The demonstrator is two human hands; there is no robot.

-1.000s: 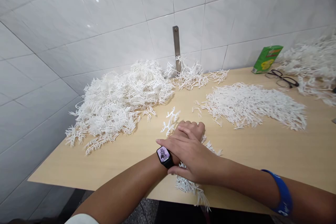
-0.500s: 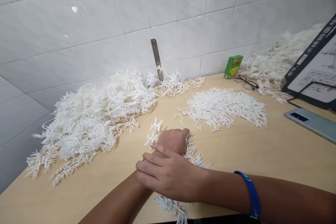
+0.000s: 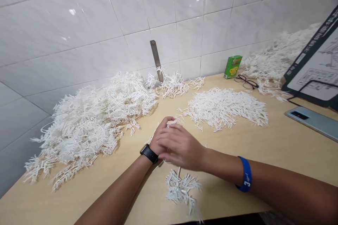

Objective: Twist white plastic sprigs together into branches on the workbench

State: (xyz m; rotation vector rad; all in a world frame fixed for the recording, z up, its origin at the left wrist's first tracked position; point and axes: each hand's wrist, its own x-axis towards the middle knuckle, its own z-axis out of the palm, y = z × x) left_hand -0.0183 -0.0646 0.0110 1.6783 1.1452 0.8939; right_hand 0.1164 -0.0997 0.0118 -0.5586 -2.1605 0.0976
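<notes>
My left hand (image 3: 162, 130), with a black watch on the wrist, is raised over the middle of the wooden table (image 3: 264, 154) and pinches a white branched plastic piece (image 3: 173, 122) at its fingertips. My right hand (image 3: 182, 146), with a blue wristband on the forearm, lies across the left hand, fingers stretched out leftwards and slightly blurred. Below both hands, near the table's front edge, lies a small bunch of white plastic sprigs (image 3: 182, 188).
A big heap of white branched pieces (image 3: 97, 119) fills the left. A flatter pile of small white bits (image 3: 227, 107) lies right of centre. Green carton (image 3: 232, 66), glasses (image 3: 246, 82), another heap (image 3: 277, 61), a printed board (image 3: 314, 66) and a phone (image 3: 311, 121) at right.
My hands have lifted off the pile they were pressing. The right hand let go of the left wrist and opened; the left hand now pinches a white piece. The small bunch lies uncovered.
</notes>
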